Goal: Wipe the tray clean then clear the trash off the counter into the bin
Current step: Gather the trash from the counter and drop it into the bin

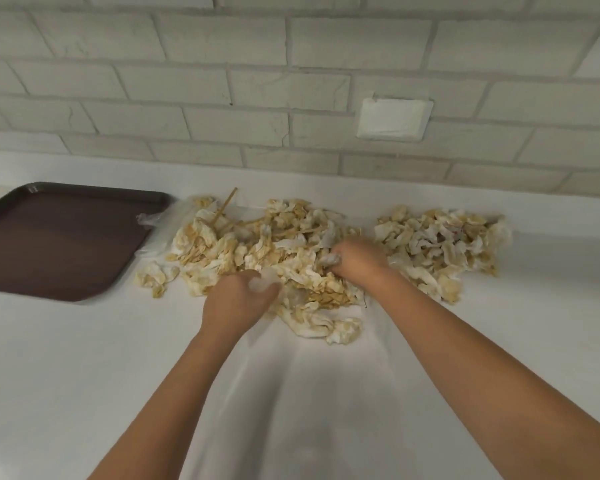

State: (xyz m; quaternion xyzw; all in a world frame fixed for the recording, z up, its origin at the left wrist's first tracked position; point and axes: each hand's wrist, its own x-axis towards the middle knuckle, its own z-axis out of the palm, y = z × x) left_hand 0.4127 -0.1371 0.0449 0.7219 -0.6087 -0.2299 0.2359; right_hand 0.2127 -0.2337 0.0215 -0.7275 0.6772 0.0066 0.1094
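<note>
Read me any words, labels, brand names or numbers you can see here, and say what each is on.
No readable text anywhere.
Dark brown plastic tray: no label visible.
White rectangular wall plate: blank.
Right heap of stained crumpled paper napkins: a small reddish mark, too blurred to read.

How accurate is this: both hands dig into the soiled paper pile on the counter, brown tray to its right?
One error: the brown tray lies left of the soiled paper pile, per the head view. The left hand and right hand do dig into it, on the counter.
</note>
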